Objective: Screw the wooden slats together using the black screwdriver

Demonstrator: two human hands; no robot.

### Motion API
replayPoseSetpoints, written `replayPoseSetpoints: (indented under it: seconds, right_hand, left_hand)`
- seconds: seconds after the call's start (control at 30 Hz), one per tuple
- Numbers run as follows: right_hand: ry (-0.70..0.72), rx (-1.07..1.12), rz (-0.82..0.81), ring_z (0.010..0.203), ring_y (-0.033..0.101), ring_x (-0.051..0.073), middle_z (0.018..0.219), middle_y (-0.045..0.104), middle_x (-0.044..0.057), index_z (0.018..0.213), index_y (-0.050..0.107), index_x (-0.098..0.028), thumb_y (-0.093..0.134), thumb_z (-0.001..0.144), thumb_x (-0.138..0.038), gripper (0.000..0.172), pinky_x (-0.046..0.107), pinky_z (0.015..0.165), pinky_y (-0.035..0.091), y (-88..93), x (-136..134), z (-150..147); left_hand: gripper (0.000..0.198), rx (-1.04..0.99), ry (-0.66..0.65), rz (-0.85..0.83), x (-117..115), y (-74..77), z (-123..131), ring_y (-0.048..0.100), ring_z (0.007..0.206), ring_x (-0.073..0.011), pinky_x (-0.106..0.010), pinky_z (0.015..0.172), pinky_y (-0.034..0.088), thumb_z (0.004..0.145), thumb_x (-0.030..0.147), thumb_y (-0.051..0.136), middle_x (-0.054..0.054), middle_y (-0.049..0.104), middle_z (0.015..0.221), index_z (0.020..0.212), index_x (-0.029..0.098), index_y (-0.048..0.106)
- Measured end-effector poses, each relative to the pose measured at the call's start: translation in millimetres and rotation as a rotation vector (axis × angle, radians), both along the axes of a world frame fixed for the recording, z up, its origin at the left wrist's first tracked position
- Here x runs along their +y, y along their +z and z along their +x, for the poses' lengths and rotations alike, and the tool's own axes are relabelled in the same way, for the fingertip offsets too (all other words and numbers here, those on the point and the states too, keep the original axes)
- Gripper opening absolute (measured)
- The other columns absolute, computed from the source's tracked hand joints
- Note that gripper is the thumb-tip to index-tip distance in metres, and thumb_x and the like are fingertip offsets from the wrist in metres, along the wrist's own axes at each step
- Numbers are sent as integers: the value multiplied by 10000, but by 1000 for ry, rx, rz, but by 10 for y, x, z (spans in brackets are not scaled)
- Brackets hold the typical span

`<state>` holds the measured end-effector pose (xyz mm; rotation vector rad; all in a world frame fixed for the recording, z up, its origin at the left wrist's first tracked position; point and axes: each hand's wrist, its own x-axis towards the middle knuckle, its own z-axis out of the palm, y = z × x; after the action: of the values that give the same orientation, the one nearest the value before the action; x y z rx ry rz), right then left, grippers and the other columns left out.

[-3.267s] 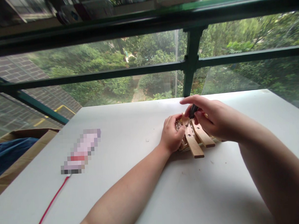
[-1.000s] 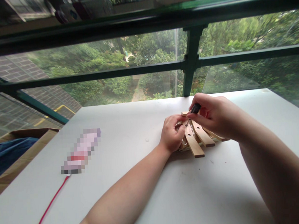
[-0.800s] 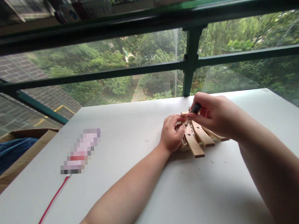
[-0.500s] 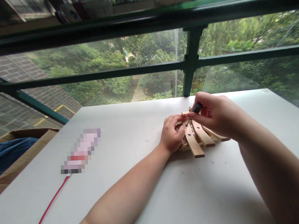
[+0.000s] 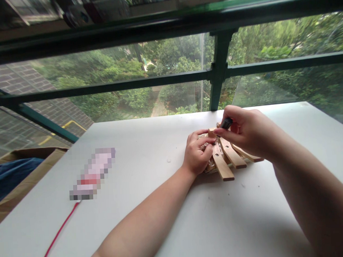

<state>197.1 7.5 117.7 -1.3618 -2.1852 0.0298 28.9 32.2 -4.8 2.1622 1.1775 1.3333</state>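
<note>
Several curved wooden slats (image 5: 225, 170) with dark screws fan out over a wooden piece with clear wrapping on the white table. My right hand (image 5: 239, 127) is closed round the dark handle of a screwdriver (image 5: 226, 124), whose tip points down at the leftmost slat. My left hand (image 5: 197, 152) rests against the left side of the wooden piece, its index finger stretched to the screwdriver's tip and its thumb near the leftmost slat. The tip itself is partly hidden by that finger.
At the left of the white table (image 5: 149, 144) lies a blurred-out flat object (image 5: 98, 169) with a red cable (image 5: 58, 235). A cardboard box (image 5: 52, 156) with blue cloth stands beyond the left edge. Green railing (image 5: 220, 65) and glass run behind the table.
My left index finger has moved right, from the slat's far end to the screwdriver's tip. My right hand and the slats have hardly moved.
</note>
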Motion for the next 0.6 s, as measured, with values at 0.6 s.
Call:
replayPoseSetpoints:
  seconds: [0.6]
  right_hand:
    - [152,88,-52,598,453,124,678,541,-19,830,502,-221,526,819,-181,47,247,562,330,-47,-10,-67]
  left_hand:
    - [180,-31,-14,-13,11,-12,10,533,1202,-210,-384,1089,410,834,152,564,-58,585,1208,909,219,713]
